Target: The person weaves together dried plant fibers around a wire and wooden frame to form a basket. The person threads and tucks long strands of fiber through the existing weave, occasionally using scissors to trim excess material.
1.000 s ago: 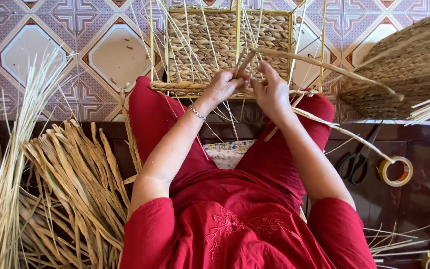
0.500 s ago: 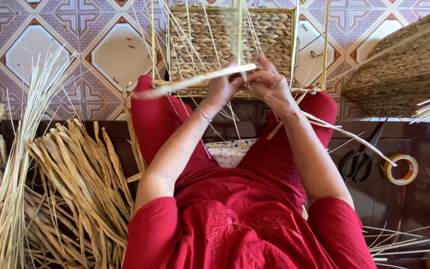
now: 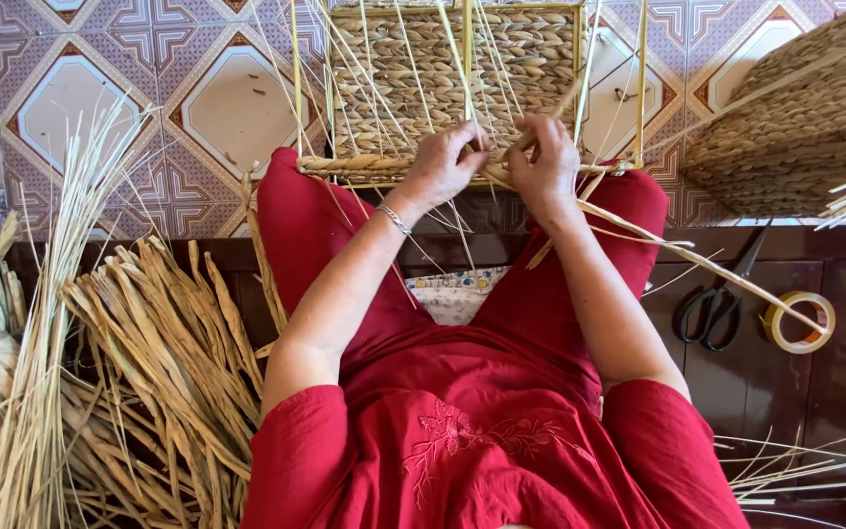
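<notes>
A half-woven straw basket on a yellow metal frame rests against my knees, with thin upright straws sticking out of it. My left hand pinches the weaving strand at the basket's near edge. My right hand grips the same flat straw strand, which trails off to the right across my leg. Both hands sit close together, thumbs almost touching. I wear red clothes and a thin bracelet on the left wrist.
A heap of dried flat straw and long thin stalks lie at my left. A finished woven basket stands at the right. Black scissors and a tape roll lie on the dark bench.
The long strand that lay across the basket towards the left has been pulled in. Both hands have dropped to the basket's near edge and closed together on it.
</notes>
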